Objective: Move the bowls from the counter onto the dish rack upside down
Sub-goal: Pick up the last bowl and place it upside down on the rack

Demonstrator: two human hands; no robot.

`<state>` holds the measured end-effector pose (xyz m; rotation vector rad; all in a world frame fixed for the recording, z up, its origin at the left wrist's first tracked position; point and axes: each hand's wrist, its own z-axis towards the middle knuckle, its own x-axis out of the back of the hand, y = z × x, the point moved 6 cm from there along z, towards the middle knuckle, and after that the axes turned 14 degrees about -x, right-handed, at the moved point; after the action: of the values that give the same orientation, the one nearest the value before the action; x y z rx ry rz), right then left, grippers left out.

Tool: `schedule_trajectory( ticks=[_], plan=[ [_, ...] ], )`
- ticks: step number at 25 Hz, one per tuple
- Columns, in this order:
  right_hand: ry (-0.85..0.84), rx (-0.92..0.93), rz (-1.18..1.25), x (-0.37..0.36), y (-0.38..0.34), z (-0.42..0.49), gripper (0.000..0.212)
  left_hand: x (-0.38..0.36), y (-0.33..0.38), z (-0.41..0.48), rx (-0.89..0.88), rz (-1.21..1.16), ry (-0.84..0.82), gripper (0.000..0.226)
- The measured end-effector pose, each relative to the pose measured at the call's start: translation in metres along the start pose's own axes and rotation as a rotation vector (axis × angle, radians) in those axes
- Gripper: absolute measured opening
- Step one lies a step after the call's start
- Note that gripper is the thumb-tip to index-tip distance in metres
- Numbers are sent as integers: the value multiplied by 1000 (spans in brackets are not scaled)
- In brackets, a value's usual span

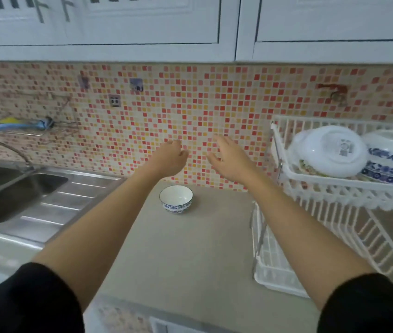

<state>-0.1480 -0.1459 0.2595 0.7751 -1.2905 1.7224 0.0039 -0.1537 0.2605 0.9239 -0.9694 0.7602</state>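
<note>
Mosaic tiling (190,111) in red, orange and cream is covering the wall behind a beige counter (185,248), with white cabinet doors (142,20) hanging above. One small bowl (176,199), white inside with a blue pattern around its outside, is sitting upright on the counter near the wall, its mouth facing up. Both arms are reaching forward over it, black sleeves (27,301) pushed up past the forearms. The left hand (169,158) is hovering above and just behind the bowl with its fingers curling loosely, gripping nothing. The right hand (230,159) is floating beside it, fingers spread and relaxed, also empty. Neither hand is touching the bowl. On the right, a white dish rack (322,186) is standing on the counter, and its upper tier is carrying an upside-down white bowl (329,150) leaning next to an upside-down blue-patterned bowl (392,159). On the left, a stainless steel sink (15,188) is lying under a curved faucet (3,147).
</note>
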Motion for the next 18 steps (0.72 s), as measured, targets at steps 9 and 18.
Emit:
schedule_trajectory(
  ticks=[9,18],
  plan=[
    [-122,-295,39,-170,42,27,55,-124,-121,-13,217,-109,-131,48],
    [-270,-489,49,-302,99,105,57,-231,-217,41,436,-192,-222,49]
  ],
)
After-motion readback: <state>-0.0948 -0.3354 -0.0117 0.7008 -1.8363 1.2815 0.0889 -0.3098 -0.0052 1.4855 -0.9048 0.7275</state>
